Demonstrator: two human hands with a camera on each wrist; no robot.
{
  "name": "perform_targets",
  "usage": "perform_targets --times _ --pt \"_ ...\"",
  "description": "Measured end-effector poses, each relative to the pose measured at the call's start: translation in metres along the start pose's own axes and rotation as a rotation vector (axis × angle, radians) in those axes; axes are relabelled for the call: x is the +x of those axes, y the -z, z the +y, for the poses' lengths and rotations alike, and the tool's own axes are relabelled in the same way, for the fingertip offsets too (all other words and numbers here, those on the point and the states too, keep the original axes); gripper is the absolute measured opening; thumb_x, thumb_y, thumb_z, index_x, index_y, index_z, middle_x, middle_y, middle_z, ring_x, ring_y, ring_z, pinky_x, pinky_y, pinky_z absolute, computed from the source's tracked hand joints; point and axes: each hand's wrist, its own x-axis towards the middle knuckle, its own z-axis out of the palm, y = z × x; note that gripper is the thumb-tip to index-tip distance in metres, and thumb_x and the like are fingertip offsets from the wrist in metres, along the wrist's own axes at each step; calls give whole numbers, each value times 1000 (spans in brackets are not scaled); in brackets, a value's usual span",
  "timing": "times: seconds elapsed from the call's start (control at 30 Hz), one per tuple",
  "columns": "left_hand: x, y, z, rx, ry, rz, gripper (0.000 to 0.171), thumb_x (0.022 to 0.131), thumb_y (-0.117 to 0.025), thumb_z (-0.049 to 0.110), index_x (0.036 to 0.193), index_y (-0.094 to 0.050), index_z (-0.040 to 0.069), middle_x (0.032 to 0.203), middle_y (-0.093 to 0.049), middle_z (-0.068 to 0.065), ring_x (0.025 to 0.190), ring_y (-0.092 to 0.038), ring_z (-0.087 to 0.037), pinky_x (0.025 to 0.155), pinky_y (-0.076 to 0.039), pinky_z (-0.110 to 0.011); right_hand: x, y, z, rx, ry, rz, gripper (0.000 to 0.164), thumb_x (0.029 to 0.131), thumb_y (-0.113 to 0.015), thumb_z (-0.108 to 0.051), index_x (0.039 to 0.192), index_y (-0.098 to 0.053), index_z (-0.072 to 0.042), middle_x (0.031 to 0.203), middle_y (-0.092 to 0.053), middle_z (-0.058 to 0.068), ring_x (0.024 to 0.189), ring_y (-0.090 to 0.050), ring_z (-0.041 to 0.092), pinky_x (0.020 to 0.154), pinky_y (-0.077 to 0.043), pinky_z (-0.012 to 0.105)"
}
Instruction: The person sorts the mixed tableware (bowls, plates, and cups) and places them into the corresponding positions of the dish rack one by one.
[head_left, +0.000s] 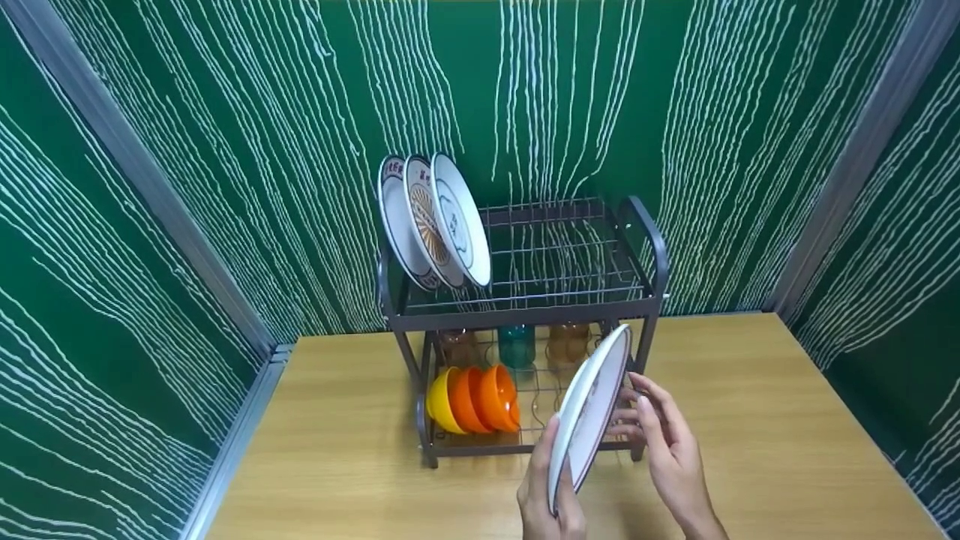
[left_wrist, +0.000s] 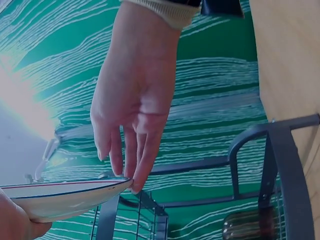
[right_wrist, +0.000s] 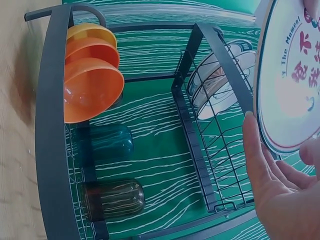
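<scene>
A white plate (head_left: 598, 412) with a dark rim line stands tilted on edge in front of the rack. Its lower edge is gripped by my left hand (head_left: 547, 491), with fingers on both sides. Red characters and print show on its face in the right wrist view. My right hand (head_left: 671, 457) is at the plate's right side, palm toward it, fingers extended and loosely bent. In the left wrist view, the right hand's fingertips (left_wrist: 136, 186) meet the plate's rim, while the thumb stays apart.
A dark two-tier dish rack (head_left: 525, 311) stands on the wooden table (head_left: 337, 450). Three plates (head_left: 461, 217) lean upright at its upper left. Below are a yellow bowl (head_left: 442, 405), orange bowls (head_left: 495, 397), a teal glass (head_left: 516, 346) and brownish glasses (head_left: 568, 343). Green patterned panels surround the table.
</scene>
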Motion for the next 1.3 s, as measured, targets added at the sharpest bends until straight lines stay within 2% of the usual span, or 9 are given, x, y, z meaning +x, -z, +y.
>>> perform_targets --times 0.13,0.2,0.37,0.57,0.73,0.83,0.97,1.17,1.3 --pt "6 3 2 28 34 -6 70 75 -53 -28 138 -42 2 123 -56 -24 101 -62 -31 77 -56 -40 2 1 2 46 68 -43 39 102 -32 -3 140 -37 2 122 -52 27 97 -62 34 78 -55 42" --pt "8 4 2 30 52 -13 71 76 -53 -27 139 -41 5 125 -56 -22 103 -62 -29 79 -56 -39 3 2 3 35 58 -39 39 102 -33 -4 140 -38 0 124 -52 26 102 -60 32 83 -54 38" --pt "15 8 -6 5 -57 -2 71 73 -51 -29 138 -40 -2 127 -53 -26 110 -59 -32 81 -54 -44 7 6 7 -39 -16 43 39 102 -39 -11 141 -40 -10 132 -50 15 120 -51 25 98 -45 27" --pt "28 13 -16 -58 -182 11 62 76 -47 -26 136 -39 -11 133 -49 -25 119 -53 -30 89 -50 -42 14 11 20 -87 -41 101 46 100 -43 -9 145 -33 -11 143 -40 10 131 -38 21 104 -35 18" --pt "39 16 -15 -51 -200 18 62 79 -47 -25 137 -36 -10 138 -45 -21 123 -50 -28 92 -47 -41 23 14 31 -106 -56 113 53 100 -46 -9 149 -27 -14 148 -33 9 135 -31 23 105 -33 17" --pt "45 19 -14 -34 -161 10 67 78 -47 -27 140 -34 -5 136 -46 -22 119 -53 -33 88 -49 -45 28 15 35 -139 -85 116 56 100 -47 -14 150 -24 -21 151 -28 4 137 -27 22 108 -30 20" --pt "53 22 -12 -23 -124 1 70 78 -47 -27 141 -34 -1 134 -48 -22 115 -55 -37 84 -50 -47 33 17 38 -185 -145 114 58 100 -47 -24 151 -19 -29 154 -20 -2 140 -21 18 114 -23 31" --pt "67 24 -14 -39 -170 17 66 79 -45 -27 140 -34 -5 137 -46 -21 119 -53 -35 89 -47 -47 41 18 47 -178 -146 83 60 101 -46 -25 152 -15 -24 155 -18 6 141 -18 25 113 -19 49" --pt "74 24 -12 -48 -133 12 71 78 -44 -28 143 -32 0 140 -45 -18 119 -53 -34 90 -47 -45 46 18 53 -232 -159 93 61 100 -48 -30 152 -18 -21 154 -23 10 140 -20 28 113 -18 53"
